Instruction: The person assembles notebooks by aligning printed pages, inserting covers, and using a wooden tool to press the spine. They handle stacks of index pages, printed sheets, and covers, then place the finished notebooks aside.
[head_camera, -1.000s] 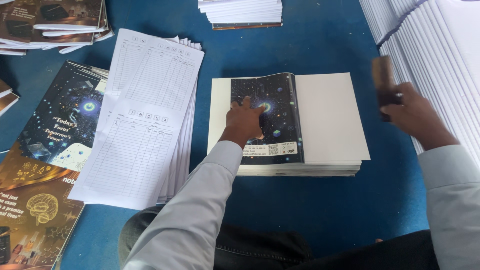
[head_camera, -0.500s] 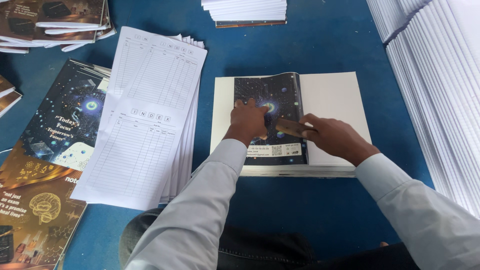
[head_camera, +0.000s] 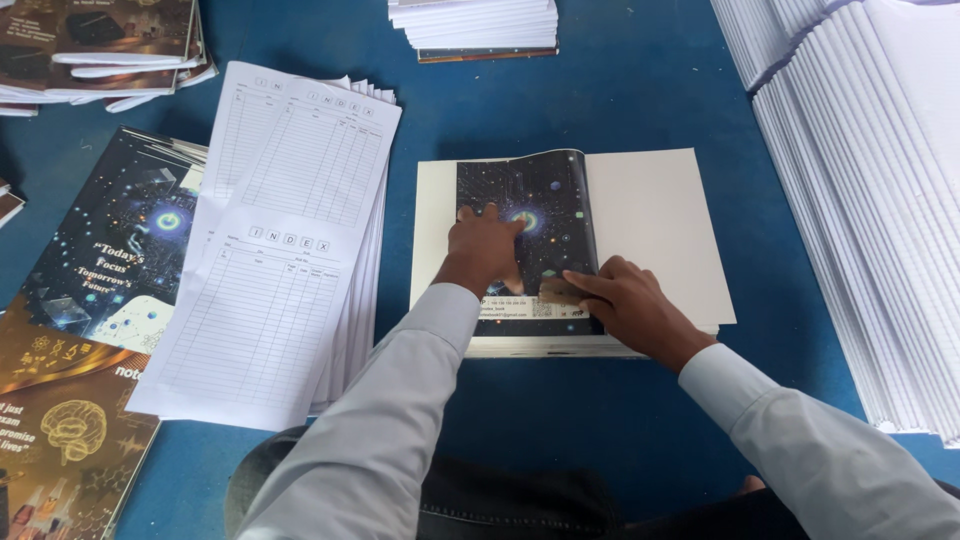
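A dark starry printed cover (head_camera: 530, 195) lies folded over the left half of a cream paper block (head_camera: 650, 220) at the table's middle. My left hand (head_camera: 485, 250) presses flat on the cover, fingers spread. Just to its right, my right hand (head_camera: 625, 305) holds a small brown wooden block (head_camera: 560, 292) and presses it on the cover near the cover's near edge. The fold line runs up from the block.
A fanned stack of ruled index sheets (head_camera: 290, 230) lies to the left, with flat printed covers (head_camera: 90, 300) beyond it. Tall rows of white paper blocks (head_camera: 860, 150) fill the right side. Another stack (head_camera: 475, 25) sits at the far edge, and booklets (head_camera: 100, 40) at the far left.
My right hand came in from the right with the brown block, set it on the cover, then slid it toward me. My left hand stayed pressed on the cover.
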